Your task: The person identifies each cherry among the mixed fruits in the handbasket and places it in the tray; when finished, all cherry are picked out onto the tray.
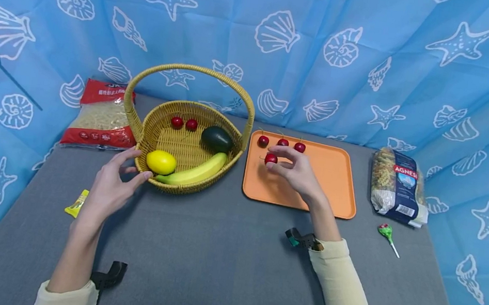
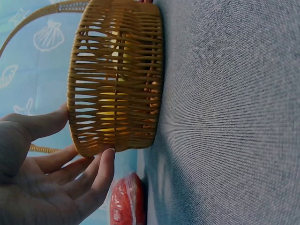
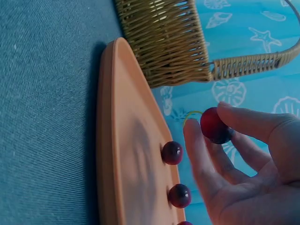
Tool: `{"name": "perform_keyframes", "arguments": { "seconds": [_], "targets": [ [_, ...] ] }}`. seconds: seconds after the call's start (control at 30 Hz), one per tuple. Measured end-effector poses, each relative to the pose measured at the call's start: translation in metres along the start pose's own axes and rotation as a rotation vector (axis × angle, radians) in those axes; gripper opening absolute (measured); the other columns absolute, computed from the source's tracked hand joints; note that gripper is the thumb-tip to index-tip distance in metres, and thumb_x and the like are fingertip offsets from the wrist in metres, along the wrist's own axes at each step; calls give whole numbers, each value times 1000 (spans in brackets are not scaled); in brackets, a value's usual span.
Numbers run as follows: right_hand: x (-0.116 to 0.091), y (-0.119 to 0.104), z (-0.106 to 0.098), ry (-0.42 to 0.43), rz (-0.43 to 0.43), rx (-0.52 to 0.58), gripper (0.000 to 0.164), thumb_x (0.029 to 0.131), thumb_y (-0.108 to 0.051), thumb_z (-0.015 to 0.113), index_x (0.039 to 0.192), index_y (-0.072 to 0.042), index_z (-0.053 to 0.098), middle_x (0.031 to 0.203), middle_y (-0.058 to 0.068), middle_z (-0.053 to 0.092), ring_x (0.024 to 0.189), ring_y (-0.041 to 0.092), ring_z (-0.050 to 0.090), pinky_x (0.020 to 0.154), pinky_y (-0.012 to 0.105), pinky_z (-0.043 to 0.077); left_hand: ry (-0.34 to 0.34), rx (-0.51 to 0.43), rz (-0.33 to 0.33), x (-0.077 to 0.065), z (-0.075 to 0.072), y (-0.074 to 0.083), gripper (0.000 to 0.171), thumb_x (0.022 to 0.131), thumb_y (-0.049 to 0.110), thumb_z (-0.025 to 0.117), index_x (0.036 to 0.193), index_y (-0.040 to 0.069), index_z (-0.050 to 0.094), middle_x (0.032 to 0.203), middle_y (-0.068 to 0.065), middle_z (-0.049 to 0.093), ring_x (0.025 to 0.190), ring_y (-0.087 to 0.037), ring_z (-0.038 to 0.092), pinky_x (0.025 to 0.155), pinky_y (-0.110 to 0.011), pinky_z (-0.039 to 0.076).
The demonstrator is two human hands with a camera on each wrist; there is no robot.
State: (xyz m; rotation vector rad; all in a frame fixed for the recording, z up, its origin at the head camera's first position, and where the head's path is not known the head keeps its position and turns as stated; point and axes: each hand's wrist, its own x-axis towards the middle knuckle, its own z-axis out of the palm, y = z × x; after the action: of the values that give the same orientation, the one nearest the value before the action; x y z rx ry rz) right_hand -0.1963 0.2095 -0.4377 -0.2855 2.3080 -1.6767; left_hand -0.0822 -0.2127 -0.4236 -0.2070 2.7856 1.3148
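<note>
The left hand (image 1: 114,184) grasps the wicker basket (image 1: 180,142) at its rim; inside lie two cherries (image 1: 176,122), an avocado (image 1: 217,139), a lemon (image 1: 161,162) and a banana (image 1: 197,172). The right hand (image 1: 298,176) pinches a single cherry (image 1: 271,159) above the orange tray (image 1: 326,185), where three further cherries (image 1: 300,147) rest along the far edge.

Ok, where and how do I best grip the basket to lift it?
Likely the top of the handle, coming down from above: it arches high over the basket, joined at both sides, so lifting there should keep it fairly level.
</note>
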Motion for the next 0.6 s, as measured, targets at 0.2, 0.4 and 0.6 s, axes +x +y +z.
{"name": "perform_keyframes", "arguments": {
  "seconds": [0.2, 0.4, 0.6],
  "targets": [
    [8, 6, 5, 4, -11, -48, 43, 101, -1, 74, 143, 3, 65, 145, 24, 67, 123, 44, 75, 99, 33, 66, 5, 2, 0, 0, 1, -1, 67, 107, 26, 72, 165, 8, 43, 178, -19, 32, 141, -52, 59, 109, -67, 56],
    [18, 12, 10, 17, 42, -88, 40, 102, 2, 71, 142, 2, 67, 144, 23, 66, 131, 41, 72, 113, 53, 57, 7, 0, -4, 0, 1, -1, 67, 107, 26, 72, 165, 8, 43, 179, -18, 31, 142, -52, 59, 109, -68, 56],
    [24, 18, 13, 4, 58, -174, 39, 102, -8, 75, 139, -1, 68, 138, 21, 70, 124, 37, 75, 107, 43, 63, 5, -2, 6, 0, 1, -2, 67, 107, 25, 72, 165, 8, 43, 179, -18, 31, 141, -52, 59, 108, -67, 56]
  ]
}}
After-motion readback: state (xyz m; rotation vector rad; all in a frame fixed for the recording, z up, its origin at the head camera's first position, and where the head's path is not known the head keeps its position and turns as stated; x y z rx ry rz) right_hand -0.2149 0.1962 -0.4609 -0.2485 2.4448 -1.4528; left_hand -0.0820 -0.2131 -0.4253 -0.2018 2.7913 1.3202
